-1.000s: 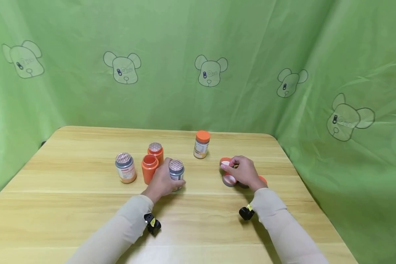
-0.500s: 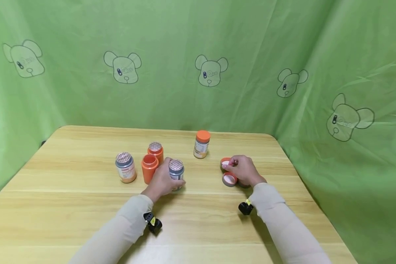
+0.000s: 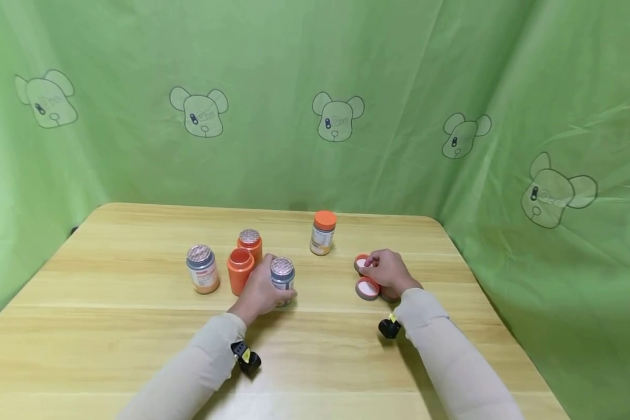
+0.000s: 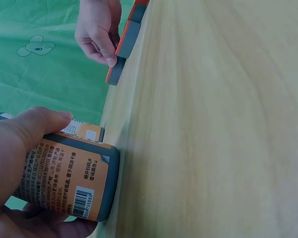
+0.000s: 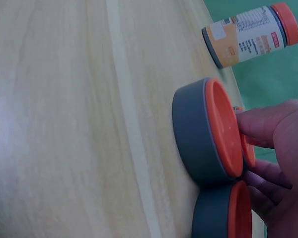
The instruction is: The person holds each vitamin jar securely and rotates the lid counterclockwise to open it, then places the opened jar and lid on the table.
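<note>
My left hand (image 3: pixel 262 290) grips a dark grey jar (image 3: pixel 282 270) with a printed foil seal over its mouth, which stands upright on the table. In the left wrist view its orange label and barcode face the camera, between thumb and fingers. At the right, my right hand (image 3: pixel 391 271) pinches the rim of the farthest upturned lid (image 3: pixel 361 262), grey outside and orange inside. A second upturned lid (image 3: pixel 367 288) lies just in front, showing a white liner. Another lid (image 3: pixel 389 295) is mostly hidden under the hand. The right wrist view shows two grey-sided lids (image 5: pixel 193 131) touching.
Left of the left hand stand an open orange jar (image 3: pixel 239 270), a foil-sealed orange jar (image 3: pixel 251 240) behind it, and a foil-sealed grey jar (image 3: pixel 203 272). A jar with an orange lid (image 3: pixel 323 233) stands at the back. A green curtain (image 3: pixel 273 169) hangs behind the wooden table (image 3: pixel 315 361).
The left hand keeps its grip on the jar in place. My right hand and wrist have shifted slightly, now covering an orange edge that showed beside the wrist. The head view has tilted a little.
</note>
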`<state>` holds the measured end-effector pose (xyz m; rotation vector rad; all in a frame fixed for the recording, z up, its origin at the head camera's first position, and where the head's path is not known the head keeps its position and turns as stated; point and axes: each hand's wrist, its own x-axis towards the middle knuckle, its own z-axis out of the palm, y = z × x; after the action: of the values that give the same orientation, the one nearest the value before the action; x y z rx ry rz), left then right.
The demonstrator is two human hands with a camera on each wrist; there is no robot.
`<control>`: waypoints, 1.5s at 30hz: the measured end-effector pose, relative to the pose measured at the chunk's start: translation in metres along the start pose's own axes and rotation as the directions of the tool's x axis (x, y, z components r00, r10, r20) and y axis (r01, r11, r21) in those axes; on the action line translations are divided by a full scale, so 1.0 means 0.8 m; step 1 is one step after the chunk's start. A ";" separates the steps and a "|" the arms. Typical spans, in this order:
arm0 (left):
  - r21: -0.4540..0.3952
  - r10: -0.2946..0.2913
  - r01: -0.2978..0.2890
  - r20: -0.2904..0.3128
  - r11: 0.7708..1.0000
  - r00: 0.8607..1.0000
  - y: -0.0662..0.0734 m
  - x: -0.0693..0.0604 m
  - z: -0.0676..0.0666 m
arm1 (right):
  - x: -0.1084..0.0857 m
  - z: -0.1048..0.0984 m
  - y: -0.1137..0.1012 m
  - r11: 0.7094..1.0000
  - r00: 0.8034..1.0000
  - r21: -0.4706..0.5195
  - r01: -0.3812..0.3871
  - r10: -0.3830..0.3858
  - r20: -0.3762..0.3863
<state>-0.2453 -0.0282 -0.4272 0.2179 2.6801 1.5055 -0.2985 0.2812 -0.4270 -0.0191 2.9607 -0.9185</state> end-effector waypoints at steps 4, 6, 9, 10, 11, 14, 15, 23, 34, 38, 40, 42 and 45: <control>0.004 0.003 -0.003 -0.007 1.000 1.000 -0.001 -0.001 0.002 | 0.002 -0.001 0.002 1.000 1.000 0.000 -0.016 0.016 0.022; 0.004 0.007 -0.007 -0.010 1.000 1.000 -0.002 -0.001 0.002 | 0.002 -0.002 0.002 0.999 0.998 0.025 -0.038 0.037 0.041; 0.001 0.012 -0.012 -0.013 1.000 1.000 -0.002 -0.001 0.002 | 0.002 -0.003 0.002 0.993 0.995 0.087 -0.079 0.074 0.064; 0.002 0.013 -0.013 -0.015 1.000 1.000 -0.001 -0.001 0.002 | 0.003 -0.004 0.001 0.991 0.994 0.098 -0.088 0.081 0.069; 0.001 0.014 -0.014 -0.018 1.000 1.000 -0.001 -0.001 0.001 | 0.003 -0.004 0.001 0.988 0.993 0.113 -0.100 0.092 0.073; 0.000 0.019 -0.019 -0.025 1.000 1.000 0.000 -0.001 0.000 | 0.003 -0.006 0.001 0.989 0.992 0.103 -0.108 0.101 0.072; 0.000 0.020 -0.020 -0.027 1.000 0.999 0.000 -0.001 0.000 | 0.003 -0.006 0.000 0.989 0.992 0.095 -0.113 0.107 0.072; -0.007 0.034 -0.035 -0.045 0.999 0.998 -0.002 -0.003 0.002 | 0.004 -0.009 -0.005 0.989 0.988 0.081 -0.126 0.117 0.102; -0.008 0.042 -0.042 -0.062 0.999 0.997 -0.005 -0.005 0.007 | 0.002 -0.011 -0.006 0.987 0.983 0.058 -0.148 0.140 0.115; 0.003 0.030 -0.030 -0.089 1.000 0.996 -0.004 -0.007 0.005 | 0.004 -0.009 -0.011 0.983 0.982 0.091 -0.162 0.151 0.117; 0.008 0.030 -0.030 -0.098 1.000 0.995 -0.003 -0.007 0.005 | 0.005 -0.008 -0.012 0.984 0.983 0.088 -0.156 0.145 0.114; 0.006 0.027 -0.027 -0.098 1.000 0.995 -0.002 -0.007 0.005 | 0.005 -0.008 -0.011 0.984 0.983 0.080 -0.158 0.149 0.111; 0.001 0.026 -0.026 -0.094 1.000 0.995 0.000 -0.008 0.008 | 0.005 -0.009 -0.008 0.985 0.983 0.068 -0.156 0.148 0.106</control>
<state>-0.2385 -0.0240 -0.4309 0.1872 2.7596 1.5615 -0.3030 0.2796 -0.4173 0.1563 2.7875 -0.9781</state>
